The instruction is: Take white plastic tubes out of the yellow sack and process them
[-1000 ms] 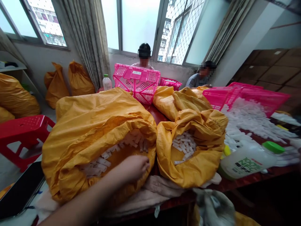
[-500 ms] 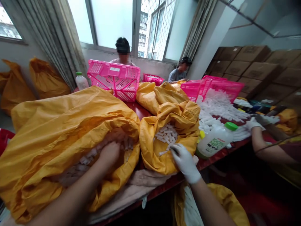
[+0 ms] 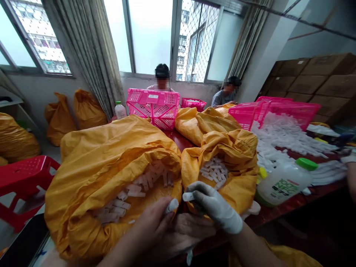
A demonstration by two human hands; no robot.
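Head view: left hand (image 3: 157, 218) and right hand (image 3: 213, 202) pinch white pieces (image 3: 172, 205), narrowly apart near the table edge (image 3: 268, 218).

The person's left hand (image 3: 155, 217), on the left of the scene, is bare, and so is the left forearm (image 3: 124, 246) at the near edge. The right hand (image 3: 214, 204) wears a thin, close-fitting white glove (image 3: 222, 213) that follows the shape of the fingers. Grey, smudged-looking patches darken the glove around the thumb and fingers, while the cuff (image 3: 236, 223) is cleaner white and snug at the wrist. Beyond it, the right forearm (image 3: 253, 243) is bare, near right.
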